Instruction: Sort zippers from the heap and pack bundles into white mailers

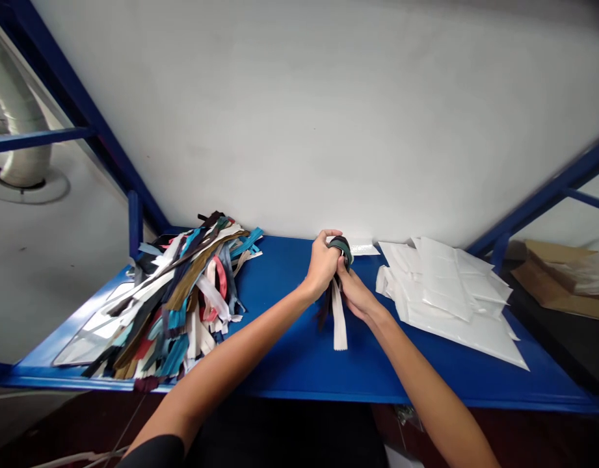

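Forearms cross the table's front edge; left hand and right hand together grasp bundled strips, apparently zippers, ends trailing.

1. I have the zipper bundle between the left hand and the right hand, over the table.
2. Left of the left hand, I see the zipper pile on the table.
3. Right of the right hand, I find packets; beyond them, a cardboard box.
4. Behind both hands I see the wall.
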Demonstrator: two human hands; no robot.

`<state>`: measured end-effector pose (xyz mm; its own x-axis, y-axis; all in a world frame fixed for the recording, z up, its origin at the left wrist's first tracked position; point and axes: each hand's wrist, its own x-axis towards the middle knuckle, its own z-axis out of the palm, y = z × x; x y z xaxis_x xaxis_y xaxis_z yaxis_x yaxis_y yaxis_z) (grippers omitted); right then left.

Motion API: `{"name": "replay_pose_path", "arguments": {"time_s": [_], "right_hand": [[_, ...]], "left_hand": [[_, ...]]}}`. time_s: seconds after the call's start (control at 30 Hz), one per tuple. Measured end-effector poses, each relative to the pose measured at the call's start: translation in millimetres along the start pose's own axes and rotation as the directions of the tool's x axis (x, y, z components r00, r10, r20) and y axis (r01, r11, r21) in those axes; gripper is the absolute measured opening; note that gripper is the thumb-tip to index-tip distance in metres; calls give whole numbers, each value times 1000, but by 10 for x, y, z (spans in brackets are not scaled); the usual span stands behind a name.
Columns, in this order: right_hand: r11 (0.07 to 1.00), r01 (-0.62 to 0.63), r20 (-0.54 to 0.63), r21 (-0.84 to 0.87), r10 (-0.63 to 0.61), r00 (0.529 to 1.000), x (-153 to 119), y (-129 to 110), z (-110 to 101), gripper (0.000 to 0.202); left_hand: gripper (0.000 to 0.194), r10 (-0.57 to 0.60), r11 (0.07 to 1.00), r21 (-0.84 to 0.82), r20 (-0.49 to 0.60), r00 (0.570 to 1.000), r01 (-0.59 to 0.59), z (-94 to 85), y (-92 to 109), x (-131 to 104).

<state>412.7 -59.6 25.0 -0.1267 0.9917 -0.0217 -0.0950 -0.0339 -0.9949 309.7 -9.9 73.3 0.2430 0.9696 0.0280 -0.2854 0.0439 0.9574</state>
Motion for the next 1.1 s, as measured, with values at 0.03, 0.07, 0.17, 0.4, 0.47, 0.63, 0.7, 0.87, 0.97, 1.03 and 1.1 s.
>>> {"name": "replay_pose_path", "arguments": {"time_s": [0.03,0.07,0.17,0.4,0.47,0.63,0.7,0.87,0.97,1.03,1.1], "right_hand": [[1000,-9,38,-1,9,999,-19,-9,-52,66],[1000,-12,87,1,12,996,-35,-16,-99,65],[999,15,216,35,-22,976,-65,-35,-195,57],[998,-3,330,65,-18,944,-83,-24,-74,47],[989,-43,352,140,-9,936,-111,-69,30,50],[965,-166,285,204,103,953,-544,-238,66,58],[949,-177,243,262,113,963,-934,-191,-43,61],[807,-145,80,573,120,989,-2142,249,-237,72],[755,-155,-15,637,213,977,-2695,509,-145,74],[748,-164,-59,644,262,963,-2922,639,-54,74],[761,-169,-105,627,297,949,-3052,735,-1,74]], "left_hand": [[42,-12,1000,13,33,999,11,23,6,3],[42,-19,999,48,75,997,15,33,19,3],[45,-25,986,164,179,984,-5,12,92,-20],[47,76,908,383,251,965,-171,-79,276,-189],[50,99,881,426,258,961,-206,-124,335,-228],[74,-23,856,414,630,777,-311,-342,566,-264],[84,-105,863,367,802,588,-346,-355,575,-279],[50,33,746,392,785,618,-538,360,-9,-326],[45,148,418,467,811,566,-779,1130,-554,-328],[46,113,241,479,850,515,-844,1568,-816,-310],[30,66,173,493,858,509,-853,1847,-944,-277]]}}
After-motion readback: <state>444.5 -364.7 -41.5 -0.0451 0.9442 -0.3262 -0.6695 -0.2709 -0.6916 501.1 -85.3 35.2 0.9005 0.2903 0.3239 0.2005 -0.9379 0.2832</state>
